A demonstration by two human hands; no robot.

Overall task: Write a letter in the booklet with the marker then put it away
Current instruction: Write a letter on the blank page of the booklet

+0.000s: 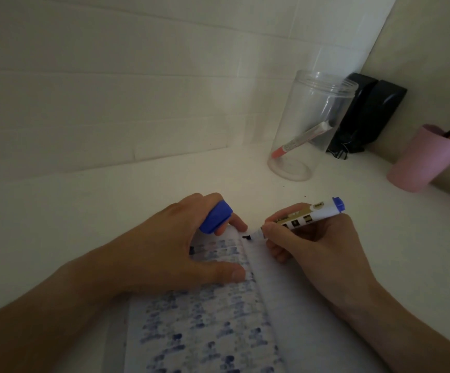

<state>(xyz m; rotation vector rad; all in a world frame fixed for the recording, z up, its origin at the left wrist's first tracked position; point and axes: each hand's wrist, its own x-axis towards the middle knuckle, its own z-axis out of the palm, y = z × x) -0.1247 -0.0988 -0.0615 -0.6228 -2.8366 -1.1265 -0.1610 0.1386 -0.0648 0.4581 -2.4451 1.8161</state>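
An open booklet (277,313) lies on the white desk, its left page covered in blue ink bleed and its right page mostly blank. My right hand (315,243) grips a white marker (307,215) with a blue end. The marker tip touches the top of the right page, where a small dark mark (246,237) shows. My left hand (172,251) presses flat on the left page and holds the blue marker cap (216,217) between its fingers.
A clear plastic jar (312,125) with a pink-capped pen inside stands at the back right. Behind it are a black stapler-like object (366,117) and a binder clip. A pink cup (425,160) with pencils stands at the far right. A white wall lies behind.
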